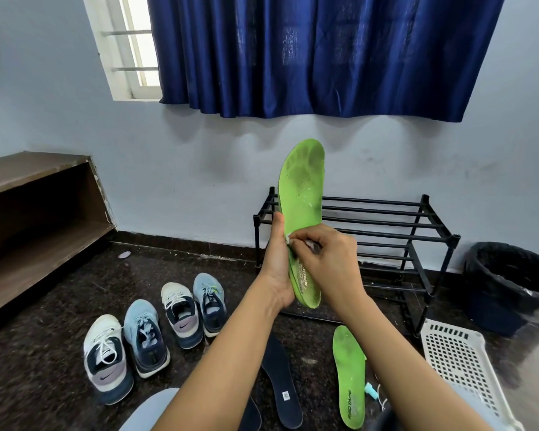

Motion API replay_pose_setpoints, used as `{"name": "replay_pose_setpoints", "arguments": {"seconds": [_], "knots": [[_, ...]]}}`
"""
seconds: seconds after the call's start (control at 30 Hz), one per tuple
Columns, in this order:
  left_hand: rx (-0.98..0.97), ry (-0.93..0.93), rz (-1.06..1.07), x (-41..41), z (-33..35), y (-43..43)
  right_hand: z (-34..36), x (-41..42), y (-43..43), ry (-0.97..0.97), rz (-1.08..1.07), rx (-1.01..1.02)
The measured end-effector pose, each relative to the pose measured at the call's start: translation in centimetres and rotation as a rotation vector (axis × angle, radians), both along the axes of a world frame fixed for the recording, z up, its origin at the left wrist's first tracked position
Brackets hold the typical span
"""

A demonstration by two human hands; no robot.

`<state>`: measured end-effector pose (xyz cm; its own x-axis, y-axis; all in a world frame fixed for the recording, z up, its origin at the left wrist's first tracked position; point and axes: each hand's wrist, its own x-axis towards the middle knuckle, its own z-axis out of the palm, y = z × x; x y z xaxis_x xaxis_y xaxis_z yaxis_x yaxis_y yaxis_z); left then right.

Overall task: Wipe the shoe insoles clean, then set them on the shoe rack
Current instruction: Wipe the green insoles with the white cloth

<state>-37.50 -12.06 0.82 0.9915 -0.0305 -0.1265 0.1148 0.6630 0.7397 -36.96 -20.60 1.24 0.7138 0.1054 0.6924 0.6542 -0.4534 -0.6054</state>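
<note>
Left hand (277,262): grips the green insole (302,188) upright; best kept steady.
Right hand (330,259): pinches white wipe (288,238); should rub toward the dirty toe.

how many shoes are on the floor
4, in a row at lower left: near white shoe, near blue shoe, far white shoe, far blue shoe. None seems hidden.

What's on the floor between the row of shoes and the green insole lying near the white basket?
A dark insole lies there, seen in the head view.
</note>
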Motion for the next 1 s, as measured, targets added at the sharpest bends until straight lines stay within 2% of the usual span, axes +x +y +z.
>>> {"name": "replay_pose_setpoints", "arguments": {"seconds": [0.17,0.4,0.57,0.77,1.0], "knots": [[-0.026,0.005,-0.034,-0.4,-0.3,-0.4,0.3,0.6,0.3,-0.021,-0.016,0.021],[0.051,0.050,0.038,0.4,0.5,2.2,-1.2,-1.2,0.5,0.055,0.158,-0.061],[0.042,-0.005,0.033,-0.2,0.0,1.3,-0.5,-0.5,0.9,-0.057,0.057,-0.007],[0.012,-0.020,-0.036,-1.0,-0.5,-0.9,0.1,0.9,0.4,-0.039,-0.042,0.080],[0.043,0.037,0.050,-0.1,0.1,2.0,-1.4,-0.7,1.3,-0.002,0.114,0.007]]}}
